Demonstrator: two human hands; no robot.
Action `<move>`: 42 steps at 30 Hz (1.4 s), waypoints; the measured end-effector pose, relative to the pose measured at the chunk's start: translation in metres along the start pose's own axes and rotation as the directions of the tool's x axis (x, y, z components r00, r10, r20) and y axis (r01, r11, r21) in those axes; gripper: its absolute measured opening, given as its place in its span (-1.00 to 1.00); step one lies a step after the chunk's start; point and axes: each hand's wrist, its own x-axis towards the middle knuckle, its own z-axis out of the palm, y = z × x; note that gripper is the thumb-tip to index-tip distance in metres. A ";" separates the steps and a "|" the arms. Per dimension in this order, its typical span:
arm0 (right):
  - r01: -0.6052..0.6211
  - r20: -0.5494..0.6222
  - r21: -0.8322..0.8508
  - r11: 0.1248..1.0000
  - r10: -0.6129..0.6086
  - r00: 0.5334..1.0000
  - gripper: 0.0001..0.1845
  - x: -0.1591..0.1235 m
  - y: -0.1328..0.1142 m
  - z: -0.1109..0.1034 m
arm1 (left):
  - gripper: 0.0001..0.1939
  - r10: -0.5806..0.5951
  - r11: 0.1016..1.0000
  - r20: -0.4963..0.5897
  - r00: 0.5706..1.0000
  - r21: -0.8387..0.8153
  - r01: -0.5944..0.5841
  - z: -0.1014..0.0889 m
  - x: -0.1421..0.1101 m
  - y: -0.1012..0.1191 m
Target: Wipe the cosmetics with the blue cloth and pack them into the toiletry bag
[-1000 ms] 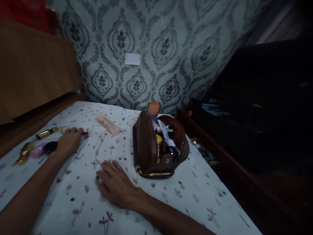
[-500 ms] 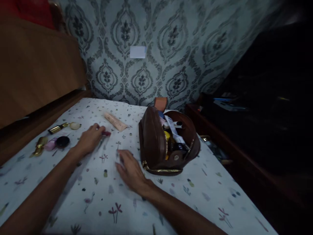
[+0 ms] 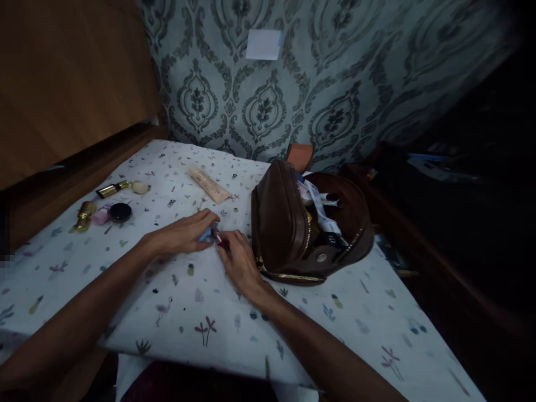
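Note:
My left hand (image 3: pixel 186 231) is closed around one end of a small lip gloss tube (image 3: pixel 216 233). Its visible part looks glossy, with a dark red end. A light blue piece (image 3: pixel 205 234) shows under the left fingers; whether it belongs to the tube I cannot tell. Fingers of my right hand (image 3: pixel 242 265) close on the dark red end, just left of the brown makeup bag (image 3: pixel 278 215). The bag stands open, with a white tube (image 3: pixel 320 206) and other cosmetics inside. Beyond my left hand lies a beige squeeze tube (image 3: pixel 209 185).
At left lie a black round compact (image 3: pixel 120 212), a pink item (image 3: pixel 100 215), a gold-coloured bottle (image 3: pixel 85 215), a gold and black tube (image 3: pixel 112 189) and a cream-coloured round item (image 3: pixel 139 187). Patterned wallpaper backs the printed cloth (image 3: pixel 201 304). A wooden panel (image 3: pixel 79 78) rises at left.
My left hand has carried the lip gloss tube right, to my right hand, whose fingers have closed on it. The camera view has shifted too.

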 end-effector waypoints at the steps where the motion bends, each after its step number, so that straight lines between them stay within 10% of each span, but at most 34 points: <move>1: -0.001 -0.002 -0.008 1.000 0.001 1.000 -0.78 0.000 0.000 0.000 | -0.62 -0.008 0.999 0.028 1.000 -0.044 0.009 -0.002 -0.001 -0.003; 11: -0.041 -0.061 0.100 0.994 0.048 0.997 -0.50 -0.003 0.011 0.008 | -0.89 -0.145 0.989 -0.073 0.987 -0.031 0.143 -0.012 -0.001 -0.014; 16: -0.060 -0.071 0.130 0.990 0.070 0.995 -0.28 -0.003 0.013 0.011 | -0.82 0.036 0.998 -0.229 0.973 -0.034 -0.045 -0.004 0.003 0.008; 23: -0.057 -0.041 0.158 0.986 0.064 0.997 -0.20 -0.003 0.012 0.009 | -0.83 0.247 0.950 -0.135 0.959 0.228 -0.213 0.015 0.005 0.025; 42: 0.012 -0.089 0.122 0.992 -0.002 0.996 -0.89 -0.004 0.006 0.001 | -0.77 -0.044 0.998 -0.250 0.967 0.040 0.056 0.009 0.004 -0.011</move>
